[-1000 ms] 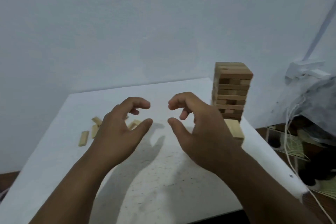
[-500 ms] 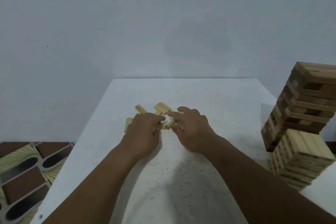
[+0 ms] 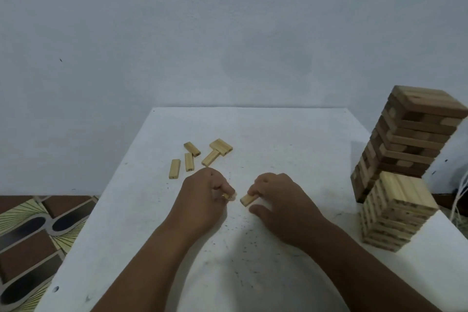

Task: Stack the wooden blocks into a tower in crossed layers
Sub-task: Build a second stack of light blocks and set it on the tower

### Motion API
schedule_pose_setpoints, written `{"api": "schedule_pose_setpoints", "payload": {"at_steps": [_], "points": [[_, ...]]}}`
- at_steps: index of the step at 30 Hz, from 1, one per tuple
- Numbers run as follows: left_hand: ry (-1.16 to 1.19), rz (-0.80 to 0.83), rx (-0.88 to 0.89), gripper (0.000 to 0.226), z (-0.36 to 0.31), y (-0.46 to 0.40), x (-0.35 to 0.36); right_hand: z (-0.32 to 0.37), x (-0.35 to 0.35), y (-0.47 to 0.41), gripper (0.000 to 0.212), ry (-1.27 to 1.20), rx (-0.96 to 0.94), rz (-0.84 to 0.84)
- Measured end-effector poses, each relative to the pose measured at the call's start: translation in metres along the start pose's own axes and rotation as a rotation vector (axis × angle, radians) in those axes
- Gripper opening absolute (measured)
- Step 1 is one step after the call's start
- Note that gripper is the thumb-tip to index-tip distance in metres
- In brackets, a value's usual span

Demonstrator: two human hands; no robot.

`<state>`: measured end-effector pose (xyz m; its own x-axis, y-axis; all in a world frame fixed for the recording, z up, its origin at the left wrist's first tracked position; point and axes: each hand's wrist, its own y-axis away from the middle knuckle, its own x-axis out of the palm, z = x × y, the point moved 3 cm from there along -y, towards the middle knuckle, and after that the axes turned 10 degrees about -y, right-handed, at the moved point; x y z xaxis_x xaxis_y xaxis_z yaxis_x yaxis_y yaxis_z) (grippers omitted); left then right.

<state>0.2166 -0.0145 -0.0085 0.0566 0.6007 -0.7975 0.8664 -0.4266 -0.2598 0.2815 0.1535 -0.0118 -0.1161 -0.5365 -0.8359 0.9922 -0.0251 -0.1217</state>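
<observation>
Right hand (image 3: 276,200) first: I've got its fingers curled down over a pale block (image 3: 247,199), thumb spread loose below it, so the block is pinned under the fingertips, not lifted clear as far as I can tell. The block's long axis runs diagonally, its free end poking out toward the left hand. Left hand (image 3: 202,197) is closed into a pinch on a second block (image 3: 227,196); only its end shows past the fingertips, so its full lie is hidden from me. The two block ends sit just apart, in the gap between my hands.

Out beyond the left knuckles, the loose blocks (image 3: 195,157) lie scattered flat on the white table (image 3: 278,139), pointing every which way, with a side-by-side pair at the far edge of the group. The left hand is clearly nearer to those.

Well off to the right of my right hand stands a pale stack (image 3: 395,213) in crossed layers, and directly behind it a taller, darker tower (image 3: 410,139) that looks twisted in its upper layers. My guess is these two blocks belong on one of those, which means a long carry rightward, the right hand nearer. No containers anywhere here.
</observation>
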Motion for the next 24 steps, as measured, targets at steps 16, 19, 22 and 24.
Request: {"api": "schedule_pose_setpoints", "payload": {"at_steps": [16,19,22,24], "points": [[0.045,0.041,0.237,0.042,-0.028,0.053,0.022,-0.011,-0.012,0.075,0.013,-0.131,-0.028,-0.124],[0.012,0.068,0.233,0.041,-0.025,0.055,0.024,-0.012,-0.011,0.074,0.013,-0.122,0.000,-0.135],[-0.006,0.079,0.193,0.032,-0.024,0.057,0.020,-0.014,-0.010,0.074,0.014,-0.153,0.036,-0.144],[-0.036,0.082,0.195,0.026,-0.023,0.059,0.018,-0.015,-0.010,0.075,0.011,-0.165,0.048,-0.181]]}}
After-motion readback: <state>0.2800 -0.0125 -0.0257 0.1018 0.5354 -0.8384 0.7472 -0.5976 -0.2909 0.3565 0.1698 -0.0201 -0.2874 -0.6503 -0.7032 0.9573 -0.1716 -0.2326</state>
